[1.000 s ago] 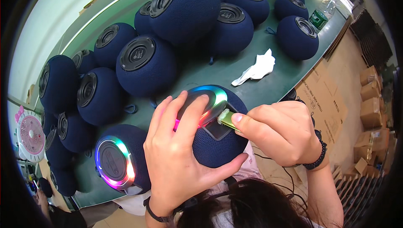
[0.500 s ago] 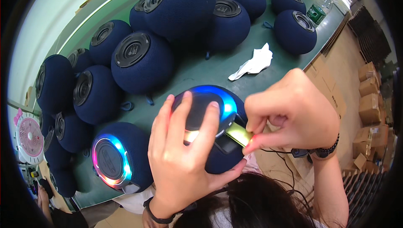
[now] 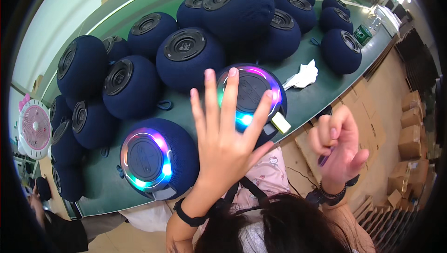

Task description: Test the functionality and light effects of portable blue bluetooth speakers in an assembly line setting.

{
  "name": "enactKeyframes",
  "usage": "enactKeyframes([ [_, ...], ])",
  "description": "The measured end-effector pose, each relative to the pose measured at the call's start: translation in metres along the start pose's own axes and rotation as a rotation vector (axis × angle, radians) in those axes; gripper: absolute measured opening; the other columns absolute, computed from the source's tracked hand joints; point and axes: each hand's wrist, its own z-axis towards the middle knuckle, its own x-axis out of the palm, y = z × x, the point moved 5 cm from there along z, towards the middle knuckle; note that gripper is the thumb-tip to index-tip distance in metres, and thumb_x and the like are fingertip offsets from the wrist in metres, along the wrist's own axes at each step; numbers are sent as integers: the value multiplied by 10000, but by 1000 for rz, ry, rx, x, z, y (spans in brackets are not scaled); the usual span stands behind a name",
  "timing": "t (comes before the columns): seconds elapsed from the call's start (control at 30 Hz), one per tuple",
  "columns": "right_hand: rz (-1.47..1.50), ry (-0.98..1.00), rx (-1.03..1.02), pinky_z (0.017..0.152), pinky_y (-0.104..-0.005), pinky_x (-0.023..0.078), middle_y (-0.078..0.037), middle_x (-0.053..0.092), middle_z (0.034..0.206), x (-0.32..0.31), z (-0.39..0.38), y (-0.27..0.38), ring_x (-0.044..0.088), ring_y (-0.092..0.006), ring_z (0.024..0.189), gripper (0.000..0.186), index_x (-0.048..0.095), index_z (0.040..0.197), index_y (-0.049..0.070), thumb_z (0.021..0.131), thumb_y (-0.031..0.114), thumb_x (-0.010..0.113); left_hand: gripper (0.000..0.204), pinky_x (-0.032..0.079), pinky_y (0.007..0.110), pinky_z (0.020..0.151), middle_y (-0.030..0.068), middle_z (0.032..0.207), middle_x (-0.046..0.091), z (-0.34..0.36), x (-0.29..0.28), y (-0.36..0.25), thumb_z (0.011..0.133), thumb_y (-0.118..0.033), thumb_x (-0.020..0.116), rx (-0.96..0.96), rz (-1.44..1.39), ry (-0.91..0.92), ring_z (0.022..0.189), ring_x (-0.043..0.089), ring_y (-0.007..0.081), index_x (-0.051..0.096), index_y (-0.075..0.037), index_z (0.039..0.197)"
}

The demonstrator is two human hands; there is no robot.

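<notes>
A dark blue round speaker (image 3: 277, 78) with a glowing ring of coloured lights sits in front of me. My left hand (image 3: 223, 141) lies across its lit panel with fingers spread, gripping nothing; how firmly they touch it I cannot tell. From the speaker's side slot sticks a yellow-green USB stick (image 3: 281, 123), near an open grey flap. My right hand (image 3: 336, 143) is off to the right, apart from the speaker, fingers curled. A small purple bit shows under those fingers, too little to name. Left of my left hand stands a second lit speaker (image 3: 179, 146).
Several unlit dark blue speakers (image 3: 132, 87) crowd the back and left of the green table (image 3: 298, 101). A crumpled white tissue (image 3: 305, 76) and a plastic bottle (image 3: 365, 31) lie toward the right. A pink-white fan (image 3: 35, 129) stands far left; cardboard boxes (image 3: 409, 132) sit on the floor.
My right hand has let go of the yellow-green stick and moved right, away from the speaker. The stick stays in the slot. My left fingers have spread, and the whole view has shifted.
</notes>
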Motion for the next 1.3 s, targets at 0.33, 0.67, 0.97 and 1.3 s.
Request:
enactKeyframes([
  [0.33,279,313,-87,651,-239,290,-9,375,793,120,-1,-18,314,-84,672,899,381,1150,10,818,837,255,310,449,356,571,134,823,582,-74,-34,-35,918,-275,541,0,-306,42,649,562,295,592,30,932],
  [0.67,-112,723,-125,800,-365,442,-155,583,985,151,-23,-27,555,-252,919,359,686,1007,-27,855,299,675,424,446,346,528,116,739,559,-132,-64,-24,1026,-324,404,-48,-775,-98,592,550,275,567,29,858],
  [0.97,-210,577,118,729,-304,513,-113,639,933,137,-32,-31,637,-192,810,195,605,1079,-39,946,41,488,982,429,377,762,155,988,560,-156,-152,-2,561,-844,670,41,408,-490,908,561,247,581,15,1030],
  [1.3,-751,336,-640,556,-265,479,-89,625,773,141,-23,-18,592,-186,635,274,699,932,-13,668,-41,769,1097,458,442,996,249,1380,464,-119,-131,38,400,-403,946,-14,294,-383,1190,563,351,479,-64,1333],
])
